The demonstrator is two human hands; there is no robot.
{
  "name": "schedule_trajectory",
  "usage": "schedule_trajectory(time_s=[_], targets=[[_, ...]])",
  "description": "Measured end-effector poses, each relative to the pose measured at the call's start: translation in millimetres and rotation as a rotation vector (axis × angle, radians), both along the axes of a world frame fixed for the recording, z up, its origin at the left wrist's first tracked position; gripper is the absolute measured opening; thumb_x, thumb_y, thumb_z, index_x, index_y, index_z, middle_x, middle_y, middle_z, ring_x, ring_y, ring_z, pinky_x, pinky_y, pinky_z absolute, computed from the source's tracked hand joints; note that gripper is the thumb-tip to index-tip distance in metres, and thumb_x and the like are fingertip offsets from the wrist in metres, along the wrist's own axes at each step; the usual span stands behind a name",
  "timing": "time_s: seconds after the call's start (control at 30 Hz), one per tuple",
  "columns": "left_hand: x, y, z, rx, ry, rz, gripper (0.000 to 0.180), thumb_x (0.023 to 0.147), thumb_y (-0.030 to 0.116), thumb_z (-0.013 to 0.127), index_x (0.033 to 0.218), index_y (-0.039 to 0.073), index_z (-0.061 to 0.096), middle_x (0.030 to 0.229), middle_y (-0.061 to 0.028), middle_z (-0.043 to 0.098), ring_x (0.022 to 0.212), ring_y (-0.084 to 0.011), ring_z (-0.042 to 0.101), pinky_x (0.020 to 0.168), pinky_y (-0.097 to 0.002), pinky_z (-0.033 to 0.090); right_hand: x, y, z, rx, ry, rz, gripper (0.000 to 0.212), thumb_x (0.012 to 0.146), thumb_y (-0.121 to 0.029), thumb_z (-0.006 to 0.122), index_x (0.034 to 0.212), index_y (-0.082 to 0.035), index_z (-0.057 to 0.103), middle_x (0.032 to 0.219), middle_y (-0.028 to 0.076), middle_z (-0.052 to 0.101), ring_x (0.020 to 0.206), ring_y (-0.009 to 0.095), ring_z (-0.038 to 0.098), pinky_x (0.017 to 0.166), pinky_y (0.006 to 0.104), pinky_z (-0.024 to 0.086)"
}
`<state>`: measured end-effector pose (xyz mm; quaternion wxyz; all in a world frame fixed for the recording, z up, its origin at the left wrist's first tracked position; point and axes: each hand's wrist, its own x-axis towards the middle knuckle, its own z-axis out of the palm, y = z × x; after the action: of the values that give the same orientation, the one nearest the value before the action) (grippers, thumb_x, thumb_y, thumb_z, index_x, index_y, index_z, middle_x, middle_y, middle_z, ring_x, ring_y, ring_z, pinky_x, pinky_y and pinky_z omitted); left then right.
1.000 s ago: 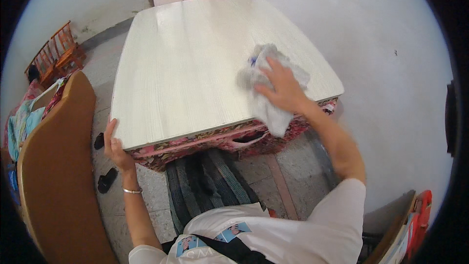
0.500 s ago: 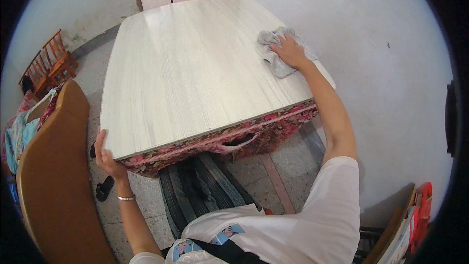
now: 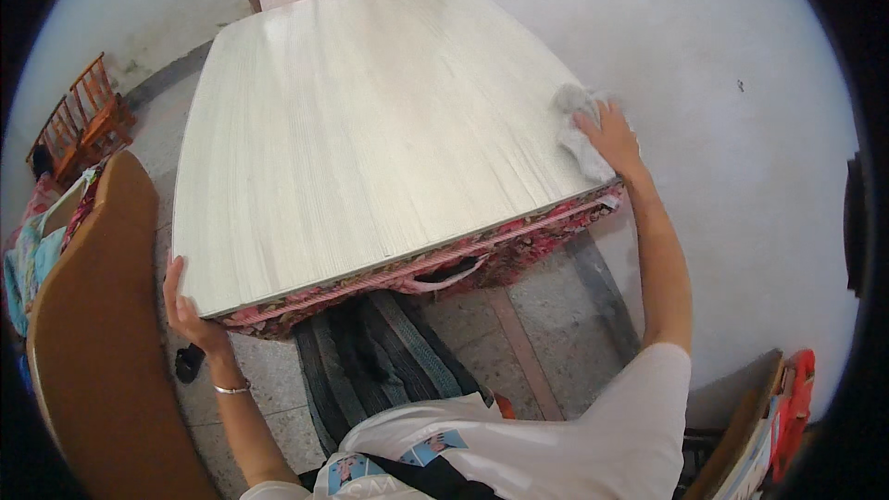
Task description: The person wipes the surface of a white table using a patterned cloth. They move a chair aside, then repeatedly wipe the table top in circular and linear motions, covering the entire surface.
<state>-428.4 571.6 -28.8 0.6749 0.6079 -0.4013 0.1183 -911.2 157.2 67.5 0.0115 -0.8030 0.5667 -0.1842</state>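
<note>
One white table [image 3: 370, 148] fills the centre; one brown board [image 3: 102, 333] stands at lower left, two wooden chairs [image 3: 104, 128] at upper left. One grey cloth [image 3: 578, 142] lies on the table, right of centre. Two hands: the right hand [image 3: 611, 137], arm outstretched, spreads over the cloth; the left hand [image 3: 190, 317], half open, touches the table's lower-left corner.

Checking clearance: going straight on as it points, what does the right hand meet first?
Past the grey cloth it touches, the right hand would probably meet the pale wall beyond the table; depth is unclear.
</note>
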Motion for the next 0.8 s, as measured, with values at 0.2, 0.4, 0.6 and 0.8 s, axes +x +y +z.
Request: schedule_trajectory(time_s=[0.2, 0.4, 0.6, 0.8], targets=[[-2, -6, 2, -0.007, -0.022, 0.009, 0.055, 0.087, 0.032, 0.034, 0.118, -0.007, 0.057, 0.129, -0.0241, 0.053, 0.122, -0.0352, 0.048, 0.105, -0.0485, 0.034, 43, -83, -11, -0.003, 0.071, 0.013, 0.080, 0.086, -0.068, 0.040, 0.144, -0.014, 0.035, 0.150, 0.023, 0.025, 0.136, 0.043, 0.025, 0.106, 0.0627, 0.020], [1, 0, 1, -0.004, -0.052, -0.008, 0.053, 0.087, 0.030, 0.035, 0.119, -0.008, 0.056, 0.127, -0.0220, 0.054, 0.120, -0.0329, 0.050, 0.104, -0.0468, 0.035, 116, 59, -9, -0.051, 0.091, 0.498, 0.068, 0.089, -0.062, 0.043, 0.141, -0.017, 0.041, 0.151, 0.020, 0.024, 0.138, 0.042, 0.024, 0.108, 0.0614, 0.017], [-4, -2, 7, -0.021, -0.008, -0.038, 0.055, 0.088, 0.032, 0.036, 0.120, -0.009, 0.055, 0.127, -0.0219, 0.054, 0.116, -0.0306, 0.051, 0.103, -0.0433, 0.036, 76, 112, 6, 0.004, -0.065, 0.759, 0.061, 0.087, -0.051, 0.056, 0.136, -0.016, 0.047, 0.146, 0.022, 0.032, 0.134, 0.039, 0.032, 0.110, 0.0529, 0.021], [-5, -11, 6, -0.035, 0.002, -0.095, 0.051, 0.087, 0.024, 0.035, 0.119, -0.010, 0.055, 0.129, -0.0234, 0.052, 0.119, -0.0319, 0.049, 0.103, -0.0413, 0.036, 135, 103, -5, -0.257, 0.028, 0.626, 0.059, 0.087, -0.045, 0.058, 0.133, -0.009, 0.049, 0.139, 0.025, 0.041, 0.128, 0.039, 0.040, 0.106, 0.0530, 0.027]])
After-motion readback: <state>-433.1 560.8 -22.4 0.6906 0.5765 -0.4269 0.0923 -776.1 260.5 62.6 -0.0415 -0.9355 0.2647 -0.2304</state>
